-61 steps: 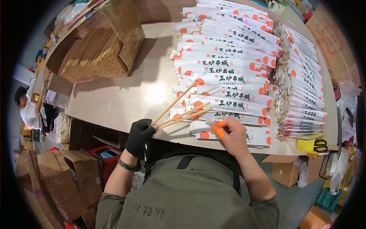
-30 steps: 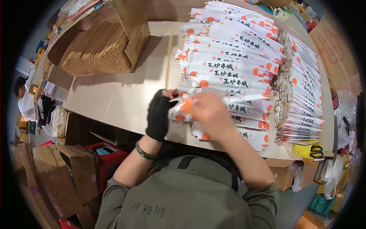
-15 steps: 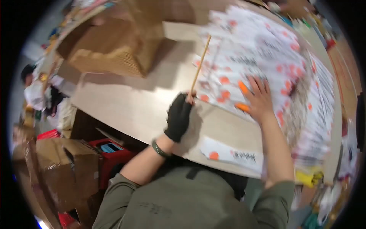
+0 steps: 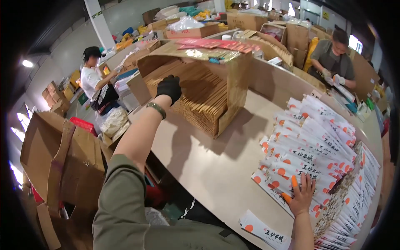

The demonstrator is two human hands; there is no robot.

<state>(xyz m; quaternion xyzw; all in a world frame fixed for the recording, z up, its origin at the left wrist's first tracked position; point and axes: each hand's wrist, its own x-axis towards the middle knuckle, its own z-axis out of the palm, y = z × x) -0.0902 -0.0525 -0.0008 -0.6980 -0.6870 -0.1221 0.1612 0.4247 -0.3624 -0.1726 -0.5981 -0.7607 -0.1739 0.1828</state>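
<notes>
Head view shows the black-gloved left hand (image 4: 168,88), fingers curled, reaching into the cardboard box of wooden chopsticks (image 4: 196,98) lying end-on toward it, while the bare right hand (image 4: 301,196) rests spread flat on white paper sleeves (image 4: 310,154).

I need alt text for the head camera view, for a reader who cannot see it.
A person's gloved left hand reaches into an open cardboard box of wooden chopsticks, while the bare right hand, with orange fingertip covers, rests flat on rows of white paper sleeves on a beige table. Two other people work nearby.

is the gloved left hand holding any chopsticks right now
No, the gloved left hand reaches into the cardboard box of chopsticks, fingers spread, nothing grasped.
</notes>
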